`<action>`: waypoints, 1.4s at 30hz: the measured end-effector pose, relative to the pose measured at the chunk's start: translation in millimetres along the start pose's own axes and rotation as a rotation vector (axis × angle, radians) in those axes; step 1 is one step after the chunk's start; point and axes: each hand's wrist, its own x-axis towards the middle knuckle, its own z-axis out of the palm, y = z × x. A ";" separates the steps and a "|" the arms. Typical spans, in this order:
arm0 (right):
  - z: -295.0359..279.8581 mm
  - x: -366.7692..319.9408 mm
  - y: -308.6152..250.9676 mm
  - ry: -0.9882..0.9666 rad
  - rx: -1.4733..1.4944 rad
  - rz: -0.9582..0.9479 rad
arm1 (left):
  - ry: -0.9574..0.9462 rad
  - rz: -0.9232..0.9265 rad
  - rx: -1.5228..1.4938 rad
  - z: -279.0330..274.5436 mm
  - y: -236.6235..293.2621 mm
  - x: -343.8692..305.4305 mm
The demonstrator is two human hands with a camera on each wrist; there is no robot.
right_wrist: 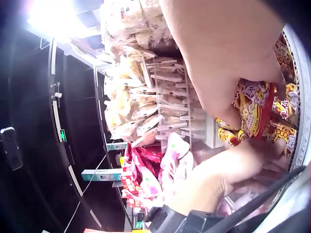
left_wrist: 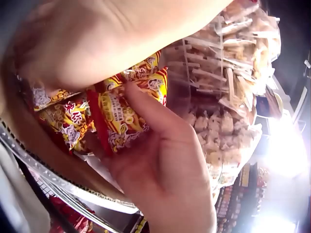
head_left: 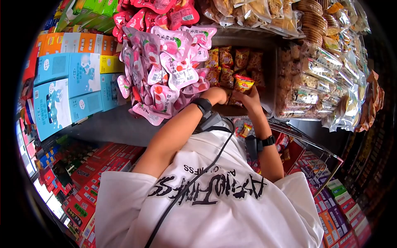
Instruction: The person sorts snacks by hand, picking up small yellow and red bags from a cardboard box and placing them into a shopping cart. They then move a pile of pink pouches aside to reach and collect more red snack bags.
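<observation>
My right hand (head_left: 251,101) pinches a red and yellow snack packet (head_left: 243,83) between thumb and fingers, above a box (head_left: 268,66) of similar packets. The left wrist view shows that thumb lying across the front of the packet (left_wrist: 121,116). Just left of it, my left hand (head_left: 216,96) reaches down into the near side of the box. In the right wrist view the left hand (right_wrist: 233,167) lies low beside the packets (right_wrist: 283,132), its fingertips right at them; I cannot tell whether it grips one. More packets (head_left: 226,58) stand in rows behind.
Pink candy bags (head_left: 165,62) are heaped left of the box, and clear-wrapped snacks (head_left: 306,82) are stacked to its right. Blue cartons (head_left: 53,103) stand at far left. A wire shopping basket (head_left: 314,142) is close to my right forearm. A black cable (head_left: 198,169) runs down my shirt.
</observation>
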 end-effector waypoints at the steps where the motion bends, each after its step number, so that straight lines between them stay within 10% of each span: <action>1: 2.1 -1.0 0.0 0.022 -0.005 -0.008 | -0.003 0.022 -0.001 6.8 -4.7 9.3; 5: 9.8 -5.0 -12.0 0.042 -0.135 0.012 | -0.036 0.022 0.028 5.6 -8.3 25.8; 11: -6.0 16.1 18.7 -0.037 -0.619 -0.068 | 0.165 -0.036 -0.126 -74.2 55.2 -125.1; 17: 18.7 14.0 -6.4 -0.211 -0.558 -0.113 | 0.632 -0.073 -0.263 -71.4 50.7 -131.2; 19: 31.7 5.7 0.2 -0.303 -0.646 -0.431 | 0.784 0.069 -0.089 -57.6 43.5 -118.9; 23: 43.8 35.1 49.2 -0.302 -0.871 -0.714 | 0.362 0.052 -0.145 -56.5 42.6 -112.0; 29: 8.0 16.6 5.5 -0.175 -1.114 -0.050 | 0.335 -0.113 -0.099 -38.5 31.5 -96.3; 33: -36.1 2.7 -24.4 0.126 -1.419 -0.185 | 0.319 -0.080 -0.015 -29.5 16.8 -82.7; 42: -84.7 40.7 14.7 -0.065 -1.501 -0.567 | 0.395 -0.228 0.165 12.1 -36.8 3.7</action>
